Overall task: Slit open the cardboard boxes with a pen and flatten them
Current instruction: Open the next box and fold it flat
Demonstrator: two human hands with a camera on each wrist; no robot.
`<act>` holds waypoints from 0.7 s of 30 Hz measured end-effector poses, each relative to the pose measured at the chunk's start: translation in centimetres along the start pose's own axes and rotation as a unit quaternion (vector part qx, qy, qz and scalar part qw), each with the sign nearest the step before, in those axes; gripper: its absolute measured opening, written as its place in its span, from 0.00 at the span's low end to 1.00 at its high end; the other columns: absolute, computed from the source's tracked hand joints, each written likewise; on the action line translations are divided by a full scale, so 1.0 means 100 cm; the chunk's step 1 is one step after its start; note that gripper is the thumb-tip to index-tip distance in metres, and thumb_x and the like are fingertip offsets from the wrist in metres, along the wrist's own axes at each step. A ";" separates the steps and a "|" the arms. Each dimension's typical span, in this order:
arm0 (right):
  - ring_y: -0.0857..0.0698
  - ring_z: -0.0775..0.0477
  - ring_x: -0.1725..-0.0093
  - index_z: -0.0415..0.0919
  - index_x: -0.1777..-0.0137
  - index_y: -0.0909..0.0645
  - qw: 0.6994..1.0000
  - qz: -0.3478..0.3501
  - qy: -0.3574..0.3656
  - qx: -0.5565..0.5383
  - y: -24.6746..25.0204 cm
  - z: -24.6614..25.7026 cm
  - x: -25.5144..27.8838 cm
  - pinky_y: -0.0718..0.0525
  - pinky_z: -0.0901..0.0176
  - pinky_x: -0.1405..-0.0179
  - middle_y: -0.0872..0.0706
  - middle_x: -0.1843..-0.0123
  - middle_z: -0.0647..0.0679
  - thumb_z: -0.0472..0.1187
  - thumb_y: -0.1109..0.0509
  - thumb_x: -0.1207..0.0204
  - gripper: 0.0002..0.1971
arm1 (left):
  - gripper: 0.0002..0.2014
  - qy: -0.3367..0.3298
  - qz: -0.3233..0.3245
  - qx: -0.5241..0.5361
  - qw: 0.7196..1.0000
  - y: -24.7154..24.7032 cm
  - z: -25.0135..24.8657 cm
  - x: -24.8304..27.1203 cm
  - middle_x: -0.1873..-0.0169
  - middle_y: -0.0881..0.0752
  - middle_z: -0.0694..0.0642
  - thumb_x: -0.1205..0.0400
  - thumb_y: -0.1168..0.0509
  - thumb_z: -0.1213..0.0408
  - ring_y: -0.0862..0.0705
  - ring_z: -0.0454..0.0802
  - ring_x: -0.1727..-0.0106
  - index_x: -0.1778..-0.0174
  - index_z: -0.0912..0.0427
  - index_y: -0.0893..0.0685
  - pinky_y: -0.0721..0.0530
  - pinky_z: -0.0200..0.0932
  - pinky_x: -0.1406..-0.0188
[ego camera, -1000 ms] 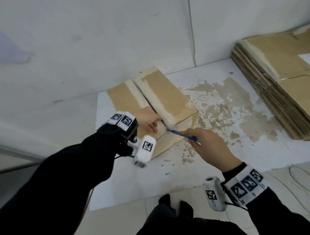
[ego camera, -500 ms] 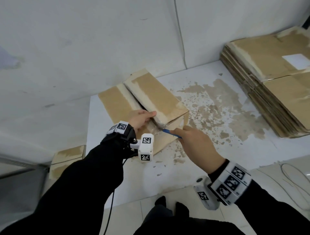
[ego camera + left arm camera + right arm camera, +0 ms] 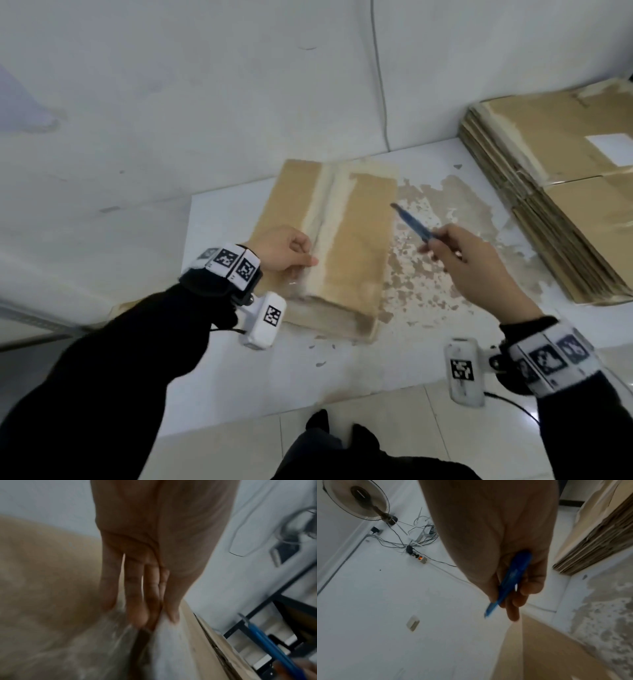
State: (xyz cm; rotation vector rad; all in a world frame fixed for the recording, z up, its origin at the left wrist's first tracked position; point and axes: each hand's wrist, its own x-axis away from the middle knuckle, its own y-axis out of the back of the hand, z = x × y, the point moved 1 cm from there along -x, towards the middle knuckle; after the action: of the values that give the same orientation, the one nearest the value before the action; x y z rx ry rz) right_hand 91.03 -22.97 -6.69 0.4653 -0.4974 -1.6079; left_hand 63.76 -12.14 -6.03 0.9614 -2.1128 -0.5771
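Note:
A brown cardboard box (image 3: 356,246) lies on the white platform with its taped centre seam running away from me. My left hand (image 3: 284,250) sits on the box's left flap. In the left wrist view its fingers (image 3: 137,601) and thumb meet at the seam and pinch the taped flap edge beside a dark slit. My right hand (image 3: 459,257) hovers right of the box, clear of it, and grips a blue pen (image 3: 411,224). The pen tip points up and left over the box's right edge. The pen (image 3: 510,580) also shows in the right wrist view, above the box (image 3: 539,649).
A tall stack of flattened boxes (image 3: 565,192) fills the right side of the platform (image 3: 445,359), whose surface is peeled and stained right of the box. A white wall with a cable (image 3: 380,85) stands close behind. My feet (image 3: 318,421) are on tile below.
The box has been turned so its seam now points away from me, and its flaps lie flatter. The pen has come off the box's near end and moved right and up.

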 end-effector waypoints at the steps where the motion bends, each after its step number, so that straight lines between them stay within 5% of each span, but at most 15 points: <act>1: 0.27 0.44 0.73 0.41 0.51 0.22 1.000 -0.019 -0.007 -0.004 -0.002 -0.003 -0.009 0.29 0.58 0.75 0.18 0.62 0.41 0.43 0.42 0.15 0.09 | 0.14 0.002 0.023 -0.073 0.997 0.011 -0.001 0.002 0.76 0.17 0.47 0.22 0.28 0.61 0.20 0.40 0.75 0.71 0.55 0.24 0.23 0.35 0.68; 6: 0.24 0.42 0.65 0.41 0.49 0.27 0.995 -0.016 -0.095 -0.029 -0.021 -0.018 -0.036 0.27 0.52 0.68 0.22 0.61 0.42 0.42 0.48 0.13 0.10 | 0.01 0.061 -0.021 -0.348 0.935 0.055 0.006 0.006 0.53 0.16 0.50 0.20 0.34 0.59 0.20 0.48 0.51 0.56 0.49 0.20 0.21 0.44 0.48; 10: 0.18 0.30 0.54 0.43 0.52 0.32 0.985 -0.005 -0.130 -0.115 -0.059 -0.019 -0.007 0.17 0.30 0.52 0.19 0.52 0.34 0.45 0.49 0.13 0.09 | 0.13 0.051 -0.031 -0.302 0.951 0.039 0.008 0.000 0.43 0.16 0.52 0.20 0.34 0.57 0.19 0.53 0.42 0.40 0.48 0.19 0.24 0.44 0.40; 13: 0.19 0.25 0.48 0.46 0.53 0.31 0.976 -0.026 -0.129 -0.174 -0.072 -0.012 0.014 0.20 0.25 0.50 0.19 0.48 0.30 0.44 0.49 0.13 0.08 | 0.20 -0.011 -0.027 -0.253 0.967 -0.003 -0.011 -0.009 0.43 0.17 0.54 0.23 0.32 0.50 0.20 0.53 0.44 0.37 0.52 0.22 0.23 0.44 0.42; 17: 0.18 0.27 0.48 0.47 0.54 0.30 0.969 -0.005 -0.145 -0.198 -0.072 -0.015 0.023 0.19 0.26 0.49 0.18 0.47 0.32 0.45 0.47 0.13 0.08 | 0.30 -0.047 -0.046 -0.298 0.952 -0.028 -0.024 -0.020 0.44 0.19 0.54 0.27 0.33 0.37 0.23 0.53 0.44 0.37 0.54 0.24 0.27 0.47 0.43; 21: 0.13 0.46 0.52 0.41 0.51 0.29 0.948 0.059 -0.172 -0.260 -0.070 -0.018 0.032 0.10 0.50 0.57 0.19 0.45 0.44 0.39 0.47 0.13 0.07 | 0.28 -0.068 -0.008 -0.271 0.960 -0.040 -0.030 -0.020 0.46 0.22 0.50 0.29 0.31 0.36 0.28 0.51 0.40 0.40 0.49 0.23 0.33 0.53 0.34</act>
State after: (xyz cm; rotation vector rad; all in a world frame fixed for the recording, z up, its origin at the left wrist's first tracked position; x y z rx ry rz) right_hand 86.08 -25.70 -12.22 -0.2427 -0.3301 -1.6314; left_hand 68.76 -13.38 -7.54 0.6369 -1.9035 -1.1833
